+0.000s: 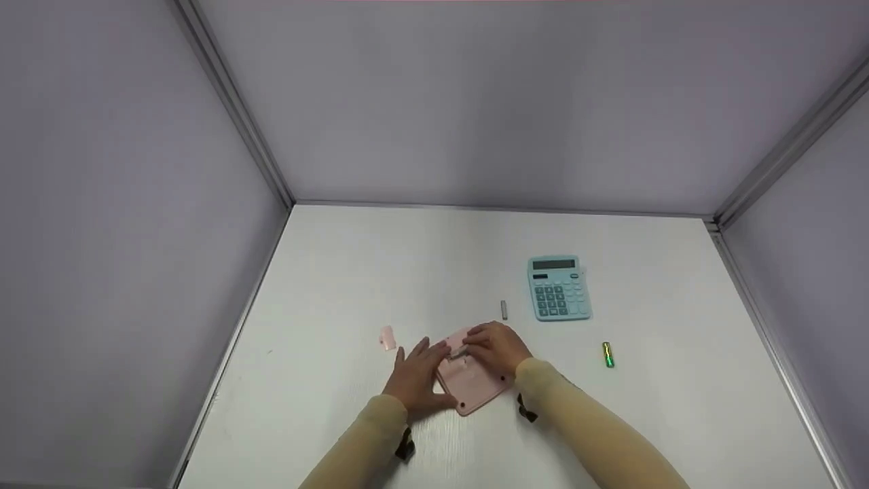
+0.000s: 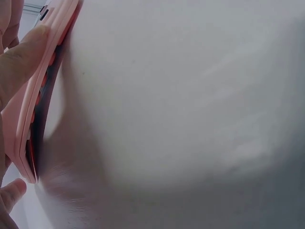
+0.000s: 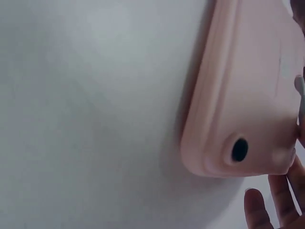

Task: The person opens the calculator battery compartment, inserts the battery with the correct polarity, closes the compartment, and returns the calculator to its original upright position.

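A pink calculator [image 1: 473, 392] lies with its back up under both hands; its keys show underneath, facing the table, in the left wrist view. My left hand [image 1: 413, 382] grips it along the left side, thumb [image 2: 24, 59] on the edge. My right hand [image 1: 499, 346] reaches over the far part of the back and pinches a small grey battery [image 1: 458, 352] at the battery recess. Part of that battery [image 3: 299, 85] shows beside the fingers in the right wrist view. A small pink battery cover [image 1: 387, 338] lies apart, left of the calculator.
A blue calculator [image 1: 559, 288] lies face up at the back right. One small grey battery [image 1: 504, 310] is beside it, and a green and gold battery [image 1: 607, 354] lies farther right. Grey panels [image 1: 475, 102] wall in the white table [image 1: 339, 272].
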`<state>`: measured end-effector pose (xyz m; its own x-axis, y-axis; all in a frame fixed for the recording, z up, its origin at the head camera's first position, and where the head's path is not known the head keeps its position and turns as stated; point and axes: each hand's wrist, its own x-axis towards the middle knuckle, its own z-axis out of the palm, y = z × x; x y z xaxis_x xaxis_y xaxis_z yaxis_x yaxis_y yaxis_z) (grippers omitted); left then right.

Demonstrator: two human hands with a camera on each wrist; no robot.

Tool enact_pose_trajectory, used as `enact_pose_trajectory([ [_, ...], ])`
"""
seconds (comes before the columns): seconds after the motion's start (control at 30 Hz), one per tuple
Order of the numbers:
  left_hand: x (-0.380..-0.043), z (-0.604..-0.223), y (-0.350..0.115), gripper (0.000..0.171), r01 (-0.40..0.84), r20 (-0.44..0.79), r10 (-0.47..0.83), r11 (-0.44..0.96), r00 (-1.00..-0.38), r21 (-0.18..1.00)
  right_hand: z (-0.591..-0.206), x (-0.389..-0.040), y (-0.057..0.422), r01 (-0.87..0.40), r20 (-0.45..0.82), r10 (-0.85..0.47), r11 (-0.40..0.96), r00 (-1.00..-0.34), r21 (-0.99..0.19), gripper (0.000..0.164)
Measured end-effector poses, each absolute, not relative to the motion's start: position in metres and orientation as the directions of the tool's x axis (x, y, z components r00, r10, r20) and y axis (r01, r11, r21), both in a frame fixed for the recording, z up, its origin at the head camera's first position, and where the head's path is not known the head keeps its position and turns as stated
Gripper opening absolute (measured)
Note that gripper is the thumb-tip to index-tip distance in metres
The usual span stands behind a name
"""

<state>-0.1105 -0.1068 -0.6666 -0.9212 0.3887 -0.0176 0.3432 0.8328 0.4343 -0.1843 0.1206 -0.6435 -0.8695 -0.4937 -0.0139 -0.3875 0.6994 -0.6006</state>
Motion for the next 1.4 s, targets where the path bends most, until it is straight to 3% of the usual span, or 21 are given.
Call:
enact_pose_trajectory([
  [0.2,-0.1101,-0.6652,-0.1067,0.099,0.341,-0.026,0.390,0.833,-0.920,0.435,-0.6462,-0.1843,0.1216,-0.259,-0.072,-0.414,0.686,-0.907,-0.680,0.021],
  [0.7,-0.1108,-0.6659,-0.1063,0.102,0.336,-0.031,0.389,0.830,-0.921,0.446,-0.6427,-0.1834,0.1228,-0.238,-0.088,-0.411,0.675,-0.907,-0.698,0.016],
  [1.03,-0.1125,-0.6678,-0.1064,0.102,0.341,-0.040,0.395,0.837,-0.918,0.428,-0.6427,-0.1808,0.1189,-0.274,-0.058,-0.405,0.709,-0.912,-0.650,0.013],
  [1.23,-0.1133,-0.6691,-0.1077,0.103,0.343,-0.031,0.393,0.835,-0.919,0.430,-0.6428,-0.1774,0.1166,-0.382,0.039,-0.448,0.710,-0.893,-0.591,0.016],
  [1.4,-0.1136,-0.6676,-0.1087,0.103,0.345,-0.021,0.396,0.824,-0.918,0.449,-0.6454,-0.1798,0.1174,-0.576,0.236,-0.526,0.725,-0.817,-0.378,0.016],
])
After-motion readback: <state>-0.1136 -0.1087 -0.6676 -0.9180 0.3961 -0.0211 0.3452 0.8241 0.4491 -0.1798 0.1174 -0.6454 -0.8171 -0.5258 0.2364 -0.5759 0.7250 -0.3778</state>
